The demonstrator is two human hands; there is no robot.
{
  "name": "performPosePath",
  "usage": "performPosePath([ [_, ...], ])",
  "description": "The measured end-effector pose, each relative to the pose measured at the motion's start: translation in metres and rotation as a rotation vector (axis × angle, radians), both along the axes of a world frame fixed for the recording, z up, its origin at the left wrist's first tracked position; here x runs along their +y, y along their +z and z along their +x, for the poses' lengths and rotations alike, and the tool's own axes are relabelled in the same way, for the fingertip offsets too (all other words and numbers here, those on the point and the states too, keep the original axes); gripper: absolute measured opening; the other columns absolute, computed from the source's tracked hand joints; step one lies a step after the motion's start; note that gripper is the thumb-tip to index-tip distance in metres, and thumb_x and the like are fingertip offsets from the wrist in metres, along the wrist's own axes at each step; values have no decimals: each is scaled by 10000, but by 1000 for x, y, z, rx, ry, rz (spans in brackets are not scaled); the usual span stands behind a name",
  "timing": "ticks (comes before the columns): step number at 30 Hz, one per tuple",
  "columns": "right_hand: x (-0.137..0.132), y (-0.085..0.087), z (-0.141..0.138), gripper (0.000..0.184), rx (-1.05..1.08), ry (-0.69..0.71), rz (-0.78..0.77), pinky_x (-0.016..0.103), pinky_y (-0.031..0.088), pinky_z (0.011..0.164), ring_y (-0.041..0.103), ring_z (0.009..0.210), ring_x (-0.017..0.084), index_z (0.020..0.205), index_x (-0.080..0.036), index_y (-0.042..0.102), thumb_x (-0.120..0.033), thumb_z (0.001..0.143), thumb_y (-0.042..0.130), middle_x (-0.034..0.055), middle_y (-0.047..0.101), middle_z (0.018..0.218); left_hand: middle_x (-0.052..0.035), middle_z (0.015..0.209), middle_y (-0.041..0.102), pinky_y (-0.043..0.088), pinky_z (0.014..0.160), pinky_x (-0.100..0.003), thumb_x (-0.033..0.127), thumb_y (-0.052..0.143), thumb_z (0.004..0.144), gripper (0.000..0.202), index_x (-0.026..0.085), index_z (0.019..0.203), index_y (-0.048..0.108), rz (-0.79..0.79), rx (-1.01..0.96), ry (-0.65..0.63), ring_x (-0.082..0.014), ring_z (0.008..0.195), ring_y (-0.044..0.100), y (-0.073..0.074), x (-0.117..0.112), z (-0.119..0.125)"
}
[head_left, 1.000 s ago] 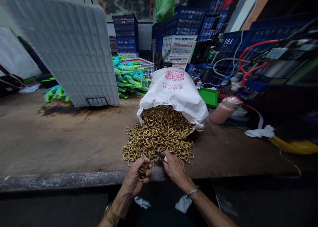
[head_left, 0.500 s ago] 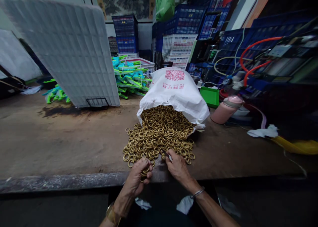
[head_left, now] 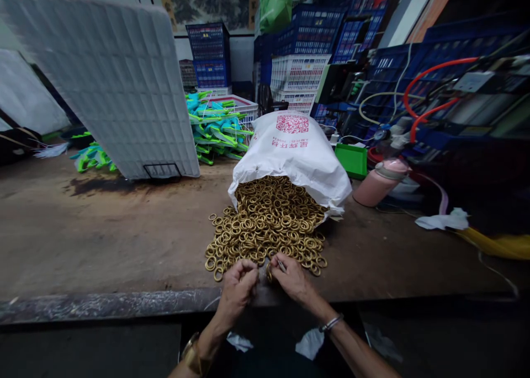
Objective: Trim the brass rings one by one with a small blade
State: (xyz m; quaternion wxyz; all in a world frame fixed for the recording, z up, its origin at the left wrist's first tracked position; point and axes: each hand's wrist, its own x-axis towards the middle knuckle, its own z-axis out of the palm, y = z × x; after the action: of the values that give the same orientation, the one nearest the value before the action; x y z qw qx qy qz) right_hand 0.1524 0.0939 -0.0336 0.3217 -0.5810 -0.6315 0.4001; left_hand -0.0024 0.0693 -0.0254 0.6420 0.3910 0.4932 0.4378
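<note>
A loose heap of brass-coloured rings [head_left: 265, 232] spills from the mouth of a white woven sack [head_left: 290, 146] onto the table. At the heap's front edge my left hand [head_left: 237, 289] is closed, knuckles up. Rings showed between its fingers a moment ago; now the fingers hide them. Close on its right, my right hand [head_left: 292, 278] is closed around a small metal tool [head_left: 282, 266], whose kind I cannot make out. A single ring [head_left: 269, 271] is upright at the right fingertips. The two hands are slightly apart.
A tall pale quilted panel [head_left: 124, 91] stands on the left of the brown table [head_left: 103, 245]. Green and blue plastic pieces [head_left: 219, 127] lie behind it. To the right are a green tray [head_left: 351, 160], a pink bottle [head_left: 381, 182] and red hoses [head_left: 434, 69]. Stacked crates [head_left: 300, 72] are behind.
My left hand has turned and moved up towards my right hand, hiding the rings in it. The tool's dark tip no longer shows over the heap; a ring now stands at my right fingertips.
</note>
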Motion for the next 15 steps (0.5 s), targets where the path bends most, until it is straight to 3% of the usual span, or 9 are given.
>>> performPosePath([
  [4, -1, 3, -2, 67, -16, 30, -28, 203, 276, 500, 365, 536, 96, 584, -197, 409, -198, 646, 434, -60, 388, 538, 13, 644, 568, 383, 534, -198, 323, 593, 699, 199, 155, 807, 588, 186, 130, 4, -99, 564, 486, 7, 2, 6],
  [7, -2, 2, -4, 56, -59, 34, -33, 206, 270, 503, 374, 534, 97, 588, -194, 425, -181, 643, 432, -59, 398, 534, -10, 723, 597, 402, 631, -220, 279, 560, 719, 149, 152, 771, 615, 273, 173, -32, -128, 673, 513, 9, 3, 6],
  [12, -4, -4, -7, 50, -53, 63, -20, 202, 278, 513, 386, 545, 95, 606, -192, 433, -160, 644, 424, -58, 406, 543, 48, 531, 452, 337, 509, -195, 289, 525, 732, 190, 155, 598, 537, 212, 193, -47, -83, 505, 399, 1, 5, 4],
  [15, -4, -4, -7, 60, -50, 58, -9, 198, 268, 502, 369, 534, 90, 593, -193, 423, -149, 635, 423, -64, 388, 530, 64, 508, 417, 296, 457, -186, 316, 525, 729, 173, 161, 654, 537, 150, 205, -6, -71, 456, 355, -4, 6, 2],
])
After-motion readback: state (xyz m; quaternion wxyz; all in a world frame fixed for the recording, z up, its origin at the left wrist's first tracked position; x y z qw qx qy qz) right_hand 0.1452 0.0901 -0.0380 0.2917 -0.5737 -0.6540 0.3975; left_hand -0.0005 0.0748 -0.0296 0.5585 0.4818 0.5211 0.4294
